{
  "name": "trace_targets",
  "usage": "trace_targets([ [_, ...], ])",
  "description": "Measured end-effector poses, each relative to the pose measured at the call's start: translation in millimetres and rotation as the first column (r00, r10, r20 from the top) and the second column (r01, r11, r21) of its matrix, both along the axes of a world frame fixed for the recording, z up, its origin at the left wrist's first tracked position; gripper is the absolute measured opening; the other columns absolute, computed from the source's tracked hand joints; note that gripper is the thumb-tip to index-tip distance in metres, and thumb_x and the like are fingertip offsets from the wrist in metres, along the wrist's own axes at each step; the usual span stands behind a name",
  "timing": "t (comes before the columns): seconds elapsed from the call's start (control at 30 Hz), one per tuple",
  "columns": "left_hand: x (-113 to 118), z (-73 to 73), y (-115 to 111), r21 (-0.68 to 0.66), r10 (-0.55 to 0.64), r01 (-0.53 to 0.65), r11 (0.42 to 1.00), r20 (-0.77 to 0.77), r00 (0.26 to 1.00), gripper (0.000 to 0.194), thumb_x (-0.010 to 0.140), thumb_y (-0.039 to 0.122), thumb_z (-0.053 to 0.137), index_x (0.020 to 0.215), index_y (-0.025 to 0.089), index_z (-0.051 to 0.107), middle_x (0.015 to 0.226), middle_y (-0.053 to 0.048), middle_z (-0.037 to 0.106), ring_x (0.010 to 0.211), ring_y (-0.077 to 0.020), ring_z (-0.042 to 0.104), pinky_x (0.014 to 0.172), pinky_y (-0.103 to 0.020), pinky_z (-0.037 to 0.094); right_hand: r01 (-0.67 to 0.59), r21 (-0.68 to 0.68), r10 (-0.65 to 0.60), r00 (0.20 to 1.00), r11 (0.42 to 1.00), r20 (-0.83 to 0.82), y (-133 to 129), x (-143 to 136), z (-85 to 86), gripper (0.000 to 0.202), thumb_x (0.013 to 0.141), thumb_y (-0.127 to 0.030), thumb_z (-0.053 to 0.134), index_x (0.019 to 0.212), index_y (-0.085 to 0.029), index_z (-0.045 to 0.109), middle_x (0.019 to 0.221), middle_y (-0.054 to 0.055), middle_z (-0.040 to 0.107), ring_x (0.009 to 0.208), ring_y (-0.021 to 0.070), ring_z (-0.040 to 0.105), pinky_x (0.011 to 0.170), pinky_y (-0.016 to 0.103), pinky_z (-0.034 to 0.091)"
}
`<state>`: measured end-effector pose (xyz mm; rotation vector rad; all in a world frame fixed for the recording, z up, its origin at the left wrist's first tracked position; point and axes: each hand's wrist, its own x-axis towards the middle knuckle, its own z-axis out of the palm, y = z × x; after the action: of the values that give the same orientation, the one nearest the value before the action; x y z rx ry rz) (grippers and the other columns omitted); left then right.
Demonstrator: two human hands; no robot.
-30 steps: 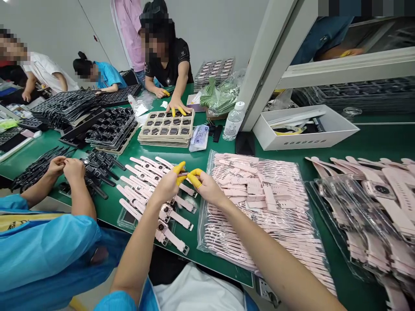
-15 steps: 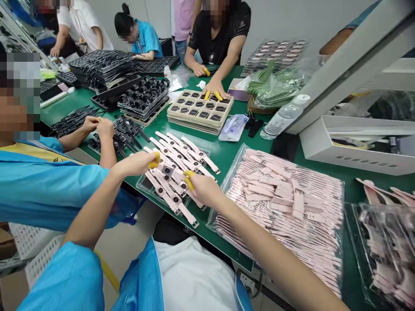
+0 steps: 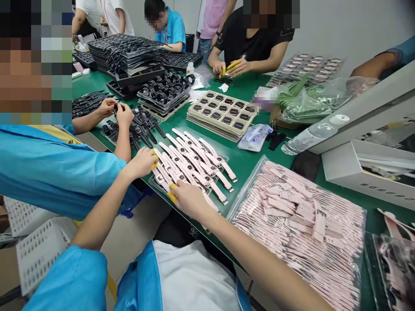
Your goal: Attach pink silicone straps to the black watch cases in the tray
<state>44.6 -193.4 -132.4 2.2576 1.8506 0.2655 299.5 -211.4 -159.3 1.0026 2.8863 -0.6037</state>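
Since the earlier frame, both hands and the pink-strapped smartwatch [image 3: 159, 178] between them have shifted to the near-left edge of the laid-out watches, and the hand of the co-worker in black has left the beige tray [image 3: 214, 125]. Far left, a neighbour's hands [image 3: 125, 116] meet above black watches [image 3: 144, 126]. Next comes the wearer's left hand [image 3: 141, 164], reaching forward with bent fingers drawn together; whether its yellow-covered fingertips pinch the strap, I cannot tell. The smartwatch lies just below and to the right of those fingertips, its long axis slanting from upper left to lower right, roughly parallel to the row of pink watches [image 3: 189, 166]; its case appears nearer the left hand. The right hand [image 3: 193, 199] comes in from the right, back of the hand up, thumb and finger close together near the lower strap; their grip is hidden. Farther right, a clear bag of pink straps [image 3: 256, 242] sits beside its forearm.
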Motion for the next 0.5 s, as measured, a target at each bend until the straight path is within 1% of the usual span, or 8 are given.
trace_targets([
  [0.03, 2, 0.2, -16, 0.023, 0.058, -0.061, 0.998, 0.133, 0.989, 0.011, 0.087, 0.026, 0.066, 0.080, 0.020, 0.071, 0.094, -0.011, 0.067, 0.099, -0.0294, 0.062, 0.098, -0.046, 0.048, 0.038, -0.004, -0.038, 0.999, 0.999, -0.027, 9, 7, 3.2, 0.036, 0.106, -0.044, 0.042, 0.112, -0.021, 0.069, 0.111, 0.015, 0.070, 0.088, 0.0256, 0.070, 0.069, 0.032, 0.046],
  [0.1, 11, -3.1, -54, -0.098, 0.139, -0.107, 0.989, 0.445, 0.885, 0.020, 0.092, 0.040, 0.066, 0.091, 0.022, 0.074, 0.098, -0.009, 0.069, 0.094, -0.0264, 0.065, 0.088, -0.040, 0.054, 0.168, -0.013, -0.168, 0.982, 0.986, -0.090, 38, 24, 6.8, 0.041, 0.106, -0.050, 0.044, 0.120, -0.021, 0.068, 0.116, 0.016, 0.067, 0.093, 0.0269, 0.067, 0.072, 0.034, 0.047],
  [0.13, 19, -7.5, -76, -0.204, 0.222, -0.123, 0.971, 0.588, 0.778, 0.024, 0.092, 0.044, 0.066, 0.093, 0.022, 0.074, 0.099, -0.009, 0.071, 0.091, -0.0251, 0.067, 0.084, -0.038, 0.056, 0.253, -0.014, -0.253, 0.960, 0.967, -0.117, 57, 33, 6.3, 0.045, 0.105, -0.053, 0.044, 0.126, -0.020, 0.066, 0.120, 0.017, 0.066, 0.095, 0.0283, 0.066, 0.072, 0.035, 0.048],
  [0.2, 41, -21.3, -116, -0.425, 0.411, -0.083, 0.901, 0.779, 0.473, 0.032, 0.088, 0.051, 0.072, 0.100, 0.021, 0.075, 0.097, -0.011, 0.073, 0.086, -0.0240, 0.071, 0.078, -0.037, 0.059, 0.426, 0.069, -0.413, 0.898, 0.902, -0.151, 100, 51, -0.1, 0.048, 0.104, -0.050, 0.045, 0.132, -0.015, 0.061, 0.126, 0.021, 0.062, 0.109, 0.0341, 0.061, 0.082, 0.040, 0.048],
  [0.27, 69, -37.3, -146, -0.584, 0.576, 0.001, 0.812, 0.802, 0.158, 0.046, 0.083, 0.055, 0.078, 0.113, 0.019, 0.074, 0.103, -0.014, 0.075, 0.086, -0.0259, 0.074, 0.075, -0.038, 0.061, 0.542, 0.133, -0.527, 0.839, 0.829, -0.135, 142, 65, -11.1, 0.051, 0.103, -0.048, 0.047, 0.135, -0.010, 0.058, 0.131, 0.025, 0.059, 0.121, 0.0377, 0.055, 0.091, 0.042, 0.046],
  [0.37, 106, -53.1, -165, -0.657, 0.618, -0.055, 0.752, 0.731, -0.288, 0.054, 0.080, 0.050, 0.082, 0.125, 0.023, 0.069, 0.137, -0.017, 0.066, 0.104, -0.0325, 0.075, 0.077, -0.041, 0.063, 0.593, -0.032, -0.592, 0.805, 0.805, 0.023, 185, 73, -27.0, 0.046, 0.104, -0.044, 0.043, 0.126, -0.009, 0.062, 0.132, 0.025, 0.061, 0.116, 0.0344, 0.058, 0.086, 0.037, 0.044],
  [0.43, 120, -56.0, -162, -0.678, 0.576, -0.082, 0.731, 0.676, -0.459, 0.048, 0.079, 0.045, 0.082, 0.119, 0.021, 0.070, 0.134, -0.017, 0.067, 0.106, -0.0330, 0.074, 0.073, -0.038, 0.063, 0.594, -0.108, -0.588, 0.805, 0.798, 0.079, 198, 69, -32.2, 0.043, 0.104, -0.043, 0.040, 0.118, -0.011, 0.065, 0.121, 0.022, 0.068, 0.103, 0.0305, 0.063, 0.077, 0.033, 0.043],
  [0.5, 125, -55.8, -152, -0.689, 0.546, -0.098, 0.718, 0.645, -0.534, 0.039, 0.077, 0.038, 0.082, 0.107, 0.016, 0.071, 0.117, -0.015, 0.072, 0.092, -0.0263, 0.074, 0.061, -0.029, 0.058, 0.594, -0.143, -0.587, 0.804, 0.791, 0.096, 205, 63, -32.1, 0.040, 0.102, -0.043, 0.042, 0.113, -0.013, 0.067, 0.111, 0.019, 0.073, 0.091, 0.0278, 0.064, 0.071, 0.032, 0.040],
])
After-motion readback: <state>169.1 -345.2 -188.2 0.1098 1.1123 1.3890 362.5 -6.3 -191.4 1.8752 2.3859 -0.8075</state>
